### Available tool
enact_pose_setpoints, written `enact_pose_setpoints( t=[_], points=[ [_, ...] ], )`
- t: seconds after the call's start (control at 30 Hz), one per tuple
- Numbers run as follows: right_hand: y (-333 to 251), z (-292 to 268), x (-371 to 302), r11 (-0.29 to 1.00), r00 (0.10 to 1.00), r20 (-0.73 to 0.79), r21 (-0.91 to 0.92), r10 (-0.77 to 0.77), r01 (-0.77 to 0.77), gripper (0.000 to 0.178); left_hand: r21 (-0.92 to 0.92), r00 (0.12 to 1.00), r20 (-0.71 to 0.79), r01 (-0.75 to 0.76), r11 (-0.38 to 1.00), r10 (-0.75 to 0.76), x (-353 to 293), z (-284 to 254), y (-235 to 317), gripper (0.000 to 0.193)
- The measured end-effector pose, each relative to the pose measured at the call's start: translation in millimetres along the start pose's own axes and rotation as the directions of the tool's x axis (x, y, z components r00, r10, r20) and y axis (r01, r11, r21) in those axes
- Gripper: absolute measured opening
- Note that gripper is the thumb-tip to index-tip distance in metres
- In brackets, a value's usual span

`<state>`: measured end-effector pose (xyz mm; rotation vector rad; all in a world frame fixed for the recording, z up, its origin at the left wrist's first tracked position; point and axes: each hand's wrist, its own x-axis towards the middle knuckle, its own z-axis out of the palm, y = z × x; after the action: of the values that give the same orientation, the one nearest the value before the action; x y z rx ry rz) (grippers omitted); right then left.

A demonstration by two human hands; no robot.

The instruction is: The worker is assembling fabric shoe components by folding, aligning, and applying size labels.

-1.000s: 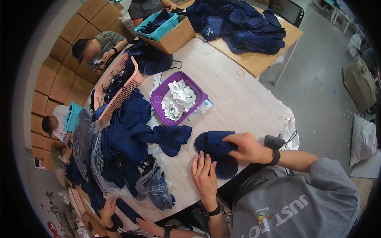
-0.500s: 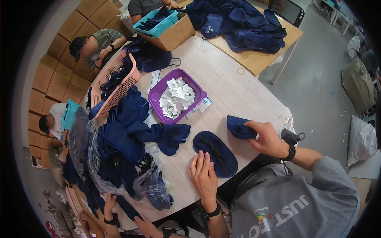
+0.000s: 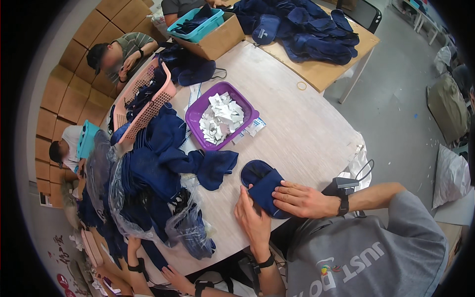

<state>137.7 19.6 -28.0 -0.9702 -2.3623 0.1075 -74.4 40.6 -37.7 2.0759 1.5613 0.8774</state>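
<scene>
A navy oval cloth piece (image 3: 251, 170) lies on the table in front of me, with black strap-like material bunched on its face. Over its nearer part rests a second navy cloth piece (image 3: 265, 194). My right hand (image 3: 302, 199) lies on that upper piece, fingers stretched out flat and pointing left. My left hand (image 3: 253, 218) is at the left edge of the two pieces, its fingers extended and close to the cloth. Whether it pinches the edge cannot be made out.
Left of my hands is a heap of navy cloth pieces (image 3: 158, 153) in clear plastic. A purple tub (image 3: 193, 119) of white paper scraps stands beyond, beside a pink basket (image 3: 148, 111). A co-worker's hands (image 3: 175, 279) reach in at lower left. More navy pieces (image 3: 316, 39) cover the far table.
My right hand has brought the upper navy piece left and laid it over the oval one. Its fingers have gone from gripping it to lying flat. My left hand has turned slightly.
</scene>
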Motion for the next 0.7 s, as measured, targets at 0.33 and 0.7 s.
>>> enact_pose_setpoints(
  t=[0.33,0.7],
  points=[
    [3.7,-3.1,-0.2,0.999,0.997,0.056,-0.018,-0.046,0.047,0.04,0.01,1.0,-0.021,-0.018,1.0,0.018,0.6,1.0,-2.6,0.064],
    [5.8,-8.0,-0.2,0.999,0.995,0.088,-0.002,-0.051,0.052,0.04,-0.04,0.999,-0.011,-0.031,0.999,0.03,0.7,-2.6,-3.2,0.064]
  ],
)
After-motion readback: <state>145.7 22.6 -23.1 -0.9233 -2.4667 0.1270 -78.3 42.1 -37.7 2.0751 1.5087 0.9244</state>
